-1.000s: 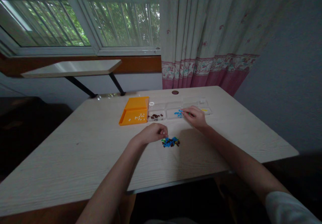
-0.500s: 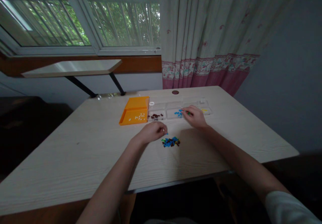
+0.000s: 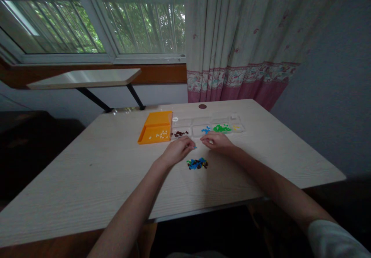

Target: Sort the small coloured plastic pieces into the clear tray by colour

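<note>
A small heap of mixed blue, black and green beads lies on the pale wooden table. My left hand hovers just left of and beyond the heap, fingers curled, pinching a small blue bead at its fingertips. My right hand rests just beyond the heap with fingers curled; what it holds, if anything, is hidden. Behind the hands a clear sorting tray holds brown beads, blue beads, green beads and yellow beads in separate compartments.
An orange tray with a few white beads stands left of the clear tray. A round hole sits near the table's far edge. A window, a folding shelf and a floral curtain are behind; a grey wall is right.
My right hand has drawn back from the green compartment toward the heap, uncovering the green beads. My left hand has shifted slightly forward with a blue bead at its fingertips.
</note>
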### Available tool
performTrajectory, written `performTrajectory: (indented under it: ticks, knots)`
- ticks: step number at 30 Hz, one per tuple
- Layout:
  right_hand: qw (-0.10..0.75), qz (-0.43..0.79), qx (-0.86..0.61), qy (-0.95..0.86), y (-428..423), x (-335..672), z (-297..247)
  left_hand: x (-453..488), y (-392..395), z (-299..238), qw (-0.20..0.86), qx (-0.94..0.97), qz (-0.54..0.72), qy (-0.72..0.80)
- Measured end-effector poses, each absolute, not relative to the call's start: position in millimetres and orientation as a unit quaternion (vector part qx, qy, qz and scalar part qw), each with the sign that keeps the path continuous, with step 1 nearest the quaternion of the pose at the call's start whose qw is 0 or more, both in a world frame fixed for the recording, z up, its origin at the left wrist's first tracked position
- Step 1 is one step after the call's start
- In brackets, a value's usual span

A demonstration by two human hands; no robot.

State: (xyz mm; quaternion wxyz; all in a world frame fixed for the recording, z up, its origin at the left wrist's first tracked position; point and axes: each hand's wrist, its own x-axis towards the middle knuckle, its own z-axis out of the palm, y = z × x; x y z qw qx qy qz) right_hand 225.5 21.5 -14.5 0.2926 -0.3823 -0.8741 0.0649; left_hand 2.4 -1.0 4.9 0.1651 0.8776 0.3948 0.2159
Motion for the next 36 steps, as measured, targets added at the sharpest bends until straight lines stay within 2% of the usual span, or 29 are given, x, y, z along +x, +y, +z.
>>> performTrajectory:
  ticks: [4,15,24,36]
  knots:
    - [0.275,0.069,-0.353,-0.892,9.8,211.2,-16.7,4.5,-3.4,7.4,0.167,0.874,0.247,0.384]
    - [0.318,0.070,-0.327,-0.887,7.8,210.3,-13.2,6.0,-4.6,9.1,0.181,0.868,0.257,0.386]
    - [0.475,-0.002,-0.339,-0.812,17.6,230.4,2.6,2.4,-4.0,10.9,0.269,0.886,0.143,0.350]
    - [0.517,0.000,-0.348,-0.782,18.9,233.9,3.3,0.5,0.1,5.3,0.275,0.882,0.119,0.365]
